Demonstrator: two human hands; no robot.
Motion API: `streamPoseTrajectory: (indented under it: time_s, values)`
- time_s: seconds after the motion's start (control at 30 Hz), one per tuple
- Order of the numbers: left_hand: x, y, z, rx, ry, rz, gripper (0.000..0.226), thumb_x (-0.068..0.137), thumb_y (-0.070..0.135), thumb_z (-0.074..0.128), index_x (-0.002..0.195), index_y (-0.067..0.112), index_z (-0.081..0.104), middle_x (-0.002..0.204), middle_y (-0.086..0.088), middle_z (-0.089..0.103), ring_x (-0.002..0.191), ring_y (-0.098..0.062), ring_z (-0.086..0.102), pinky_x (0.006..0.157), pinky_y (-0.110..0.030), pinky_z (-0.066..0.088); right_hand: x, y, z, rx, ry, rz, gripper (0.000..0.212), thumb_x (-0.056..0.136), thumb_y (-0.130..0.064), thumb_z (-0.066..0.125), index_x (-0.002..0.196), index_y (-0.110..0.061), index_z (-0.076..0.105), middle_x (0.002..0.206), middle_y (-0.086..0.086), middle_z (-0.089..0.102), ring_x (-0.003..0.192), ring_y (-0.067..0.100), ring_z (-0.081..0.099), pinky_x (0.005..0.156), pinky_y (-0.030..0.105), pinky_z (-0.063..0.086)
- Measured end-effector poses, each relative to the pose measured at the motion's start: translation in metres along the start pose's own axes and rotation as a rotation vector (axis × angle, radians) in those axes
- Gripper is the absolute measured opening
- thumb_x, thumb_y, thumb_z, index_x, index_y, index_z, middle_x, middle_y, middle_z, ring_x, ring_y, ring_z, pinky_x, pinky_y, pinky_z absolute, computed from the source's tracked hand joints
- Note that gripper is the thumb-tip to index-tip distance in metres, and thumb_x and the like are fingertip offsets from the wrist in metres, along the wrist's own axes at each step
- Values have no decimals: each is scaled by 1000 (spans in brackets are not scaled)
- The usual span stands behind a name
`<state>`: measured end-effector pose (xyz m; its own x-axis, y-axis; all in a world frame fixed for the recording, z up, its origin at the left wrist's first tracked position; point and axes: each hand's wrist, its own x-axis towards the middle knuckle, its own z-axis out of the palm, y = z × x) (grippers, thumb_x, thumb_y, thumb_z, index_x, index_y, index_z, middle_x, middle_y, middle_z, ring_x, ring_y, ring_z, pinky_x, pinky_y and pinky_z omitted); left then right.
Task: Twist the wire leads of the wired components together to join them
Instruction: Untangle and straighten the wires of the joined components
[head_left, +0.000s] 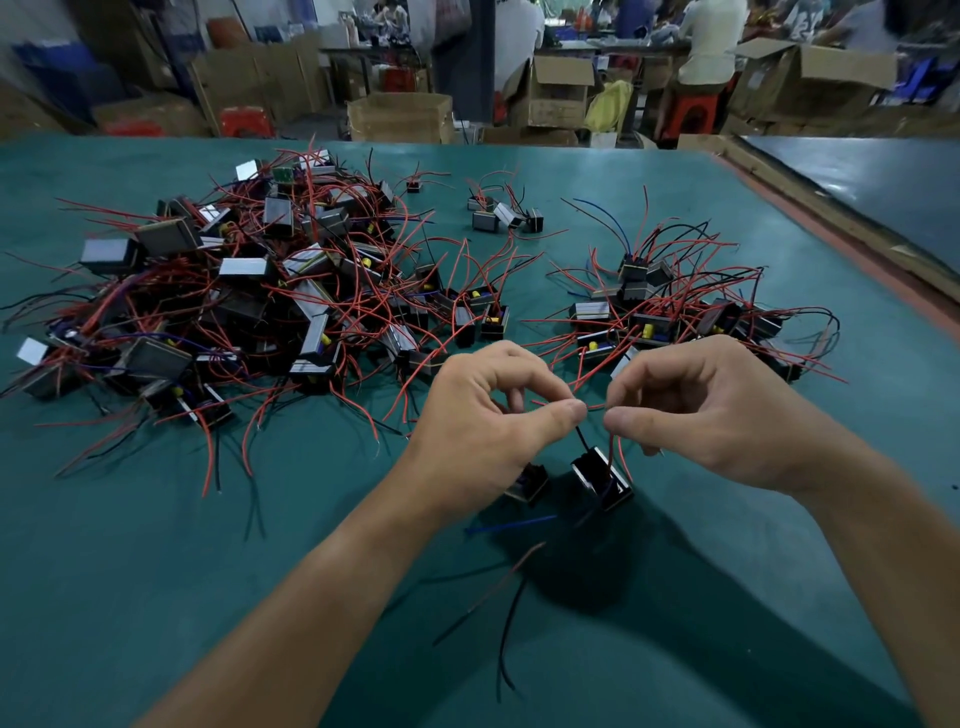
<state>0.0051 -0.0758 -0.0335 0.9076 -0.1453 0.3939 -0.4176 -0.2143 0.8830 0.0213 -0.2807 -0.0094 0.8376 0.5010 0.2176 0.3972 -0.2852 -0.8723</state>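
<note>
I judge this join barely started: my left hand (493, 415) and right hand (696, 410) each pinch a lead end between thumb and forefinger, tips almost meeting, remaining fingers loosely curled. The larger component (600, 478) and smaller component (530, 483) sit just below my fingertips; any twist between the pinches is too small to tell.

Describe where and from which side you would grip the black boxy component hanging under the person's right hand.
Pinch the black component across its two flat long faces, coming from below on the near side. Its leads rise from the top to the left hand and right hand, which pinch them, so the top is crowded. The tilted box body appears free underneath.
</note>
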Motion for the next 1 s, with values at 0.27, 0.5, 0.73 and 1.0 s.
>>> streamPoseTrajectory:
  time_s: [0.27, 0.5, 0.73, 1.0]
  values:
    - [-3, 3, 3, -73, -53, -36, 12, 78, 20, 74, 71, 10, 72, 59, -21, 60, 50, -15, 45, 46, -28, 36, -2, -1, 2, -31, -9, -24, 13, 69, -25, 81, 78, -19, 74, 68, 16, 68, 60, 16, 57, 58, 34, 46]
    - [-3, 4, 4, -92, -100, -53, 15, 82, 21, 70, 74, 9, 73, 51, -6, 56, 49, -16, 47, 43, -32, 35, -2, -6, 8, -64, 26, -61, 17, 66, -30, 80, 75, -18, 73, 61, 14, 63, 53, 8, 49, 49, 25, 39]
    - [-3, 4, 4, -103, -117, -94, 13, 86, 15, 71, 74, 10, 70, 52, 6, 58, 50, -14, 52, 40, -36, 45, -2, -4, 11, -150, 25, -53, 10, 78, -14, 81, 72, -16, 73, 60, 13, 62, 52, 13, 48, 47, 38, 38]
    - [-3, 3, 3, -89, -135, -89, 12, 80, 14, 80, 72, 11, 72, 54, 5, 64, 44, -12, 50, 40, -27, 43, -2, -8, 12, -197, 50, -46, 16, 79, -28, 75, 69, -17, 71, 57, 11, 62, 49, 18, 48, 47, 40, 40]
